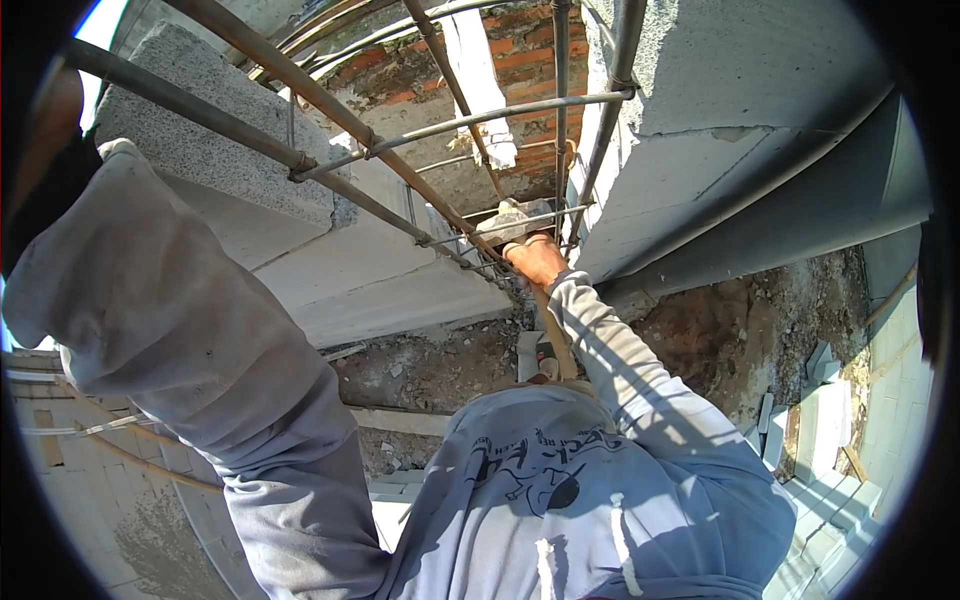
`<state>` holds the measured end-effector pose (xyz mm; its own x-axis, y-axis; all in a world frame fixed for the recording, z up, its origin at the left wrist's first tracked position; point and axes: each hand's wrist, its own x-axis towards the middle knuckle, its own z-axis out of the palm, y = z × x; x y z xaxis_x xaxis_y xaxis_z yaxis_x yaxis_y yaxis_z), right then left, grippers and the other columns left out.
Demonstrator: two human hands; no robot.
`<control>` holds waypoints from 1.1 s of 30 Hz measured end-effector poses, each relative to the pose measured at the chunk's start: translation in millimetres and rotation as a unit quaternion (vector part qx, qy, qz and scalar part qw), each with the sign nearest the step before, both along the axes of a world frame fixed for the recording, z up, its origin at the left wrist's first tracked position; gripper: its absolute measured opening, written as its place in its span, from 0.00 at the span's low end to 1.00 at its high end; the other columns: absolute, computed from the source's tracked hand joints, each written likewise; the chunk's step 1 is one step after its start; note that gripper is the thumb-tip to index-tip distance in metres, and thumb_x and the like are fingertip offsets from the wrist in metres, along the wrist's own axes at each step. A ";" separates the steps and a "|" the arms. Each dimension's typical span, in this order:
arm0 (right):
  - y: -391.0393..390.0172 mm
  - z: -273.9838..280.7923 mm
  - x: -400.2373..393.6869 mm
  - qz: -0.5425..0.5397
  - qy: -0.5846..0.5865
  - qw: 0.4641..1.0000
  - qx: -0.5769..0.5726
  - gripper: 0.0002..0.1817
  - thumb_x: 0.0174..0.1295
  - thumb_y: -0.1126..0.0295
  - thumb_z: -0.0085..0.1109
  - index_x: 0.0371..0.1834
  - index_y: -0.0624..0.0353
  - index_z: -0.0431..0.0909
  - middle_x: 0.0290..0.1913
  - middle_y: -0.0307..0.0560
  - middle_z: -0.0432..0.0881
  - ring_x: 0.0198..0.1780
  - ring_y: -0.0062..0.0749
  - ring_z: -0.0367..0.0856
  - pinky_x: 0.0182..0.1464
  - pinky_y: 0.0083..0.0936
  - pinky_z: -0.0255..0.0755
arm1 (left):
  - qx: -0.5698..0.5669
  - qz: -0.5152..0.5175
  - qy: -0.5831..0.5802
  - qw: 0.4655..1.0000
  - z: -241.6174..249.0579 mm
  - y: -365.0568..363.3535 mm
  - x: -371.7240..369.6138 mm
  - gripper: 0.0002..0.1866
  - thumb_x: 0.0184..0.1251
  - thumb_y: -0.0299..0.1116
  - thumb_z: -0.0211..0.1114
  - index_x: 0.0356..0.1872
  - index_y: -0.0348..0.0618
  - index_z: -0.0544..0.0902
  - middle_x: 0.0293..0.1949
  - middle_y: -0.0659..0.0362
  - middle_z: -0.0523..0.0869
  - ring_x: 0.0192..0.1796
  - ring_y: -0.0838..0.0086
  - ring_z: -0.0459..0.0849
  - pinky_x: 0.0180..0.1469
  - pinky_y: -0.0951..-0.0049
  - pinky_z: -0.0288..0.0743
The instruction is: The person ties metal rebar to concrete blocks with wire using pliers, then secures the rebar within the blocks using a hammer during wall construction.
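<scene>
In the head view, the person's right hand (540, 260) reaches low between pale blocks (400, 260), its fingers bent against a rough masonry chunk (515, 218) that sits at the foot of the rebar cage (460, 125) — whether they pinch it cannot be told. The left hand (60, 105) is raised near the upper bars — shadowed at the view's edge, its fingers' state unclear.

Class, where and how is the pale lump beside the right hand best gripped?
Probably grip the pale lump by its near edge, from the near side: steel bars flank its irregular shape, one crossing it; the right hand is there.
</scene>
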<state>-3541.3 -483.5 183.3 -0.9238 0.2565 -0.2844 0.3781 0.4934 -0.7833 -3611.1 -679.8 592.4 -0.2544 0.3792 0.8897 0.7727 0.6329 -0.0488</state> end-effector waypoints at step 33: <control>3.3 -4.5 1.1 0.188 0.090 0.954 0.214 0.05 0.55 0.69 0.51 0.27 0.52 0.77 0.25 0.53 0.82 0.31 0.46 0.83 0.34 0.38 0.76 | 0.022 -0.008 -0.014 1.000 -6.5 -9.0 -2.9 0.18 0.71 0.29 0.47 0.59 0.37 0.72 0.55 0.47 0.78 0.58 0.59 0.77 0.61 0.62 0.69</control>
